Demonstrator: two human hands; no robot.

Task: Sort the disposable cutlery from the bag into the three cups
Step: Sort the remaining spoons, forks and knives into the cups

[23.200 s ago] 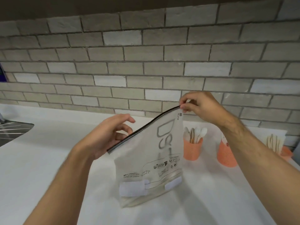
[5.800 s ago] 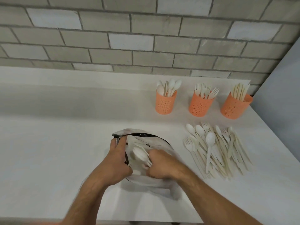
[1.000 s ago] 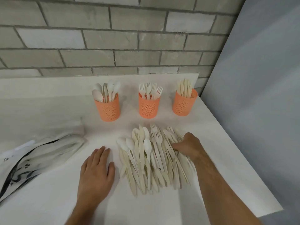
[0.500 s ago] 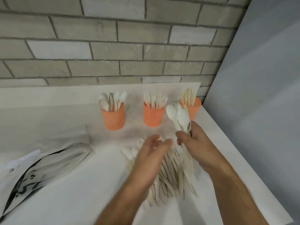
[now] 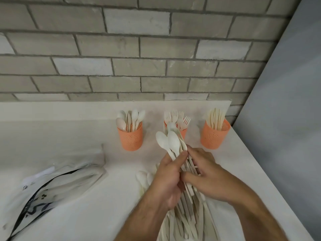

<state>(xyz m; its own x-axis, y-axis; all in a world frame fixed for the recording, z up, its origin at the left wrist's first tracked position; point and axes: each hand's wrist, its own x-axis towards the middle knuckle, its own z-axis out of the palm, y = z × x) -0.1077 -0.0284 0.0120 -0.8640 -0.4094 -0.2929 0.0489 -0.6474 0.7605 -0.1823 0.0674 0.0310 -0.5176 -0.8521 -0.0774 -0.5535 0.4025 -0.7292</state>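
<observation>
White counter (image 5: 90, 204) under grey brick; both hands, left (image 5: 167, 180) and right (image 5: 206, 173), grip a bunch of spoons (image 5: 169, 143). Best square the handles first, then drop them bowls-up into the left cup (image 5: 130, 138).

The scene is evenly and softly lit, moderately bright, with no hard glare. Light seems to fall from above and slightly in front: the three orange cups (image 5: 132, 139) cast only faint, diffuse shadows on the white table (image 5: 69, 136), and a soft shadow lies beneath the hands (image 5: 187, 176). The plastic bag (image 5: 52, 185) shows dull sheen, no sharp highlights. The wide-angle lens bends the brick wall (image 5: 139, 49), whose mortar lines curve and splay toward the edges. Fine detail is somewhat soft throughout; the cutlery pile (image 5: 189, 223) at the bottom edge is smeared and the forearms look stretched.
</observation>
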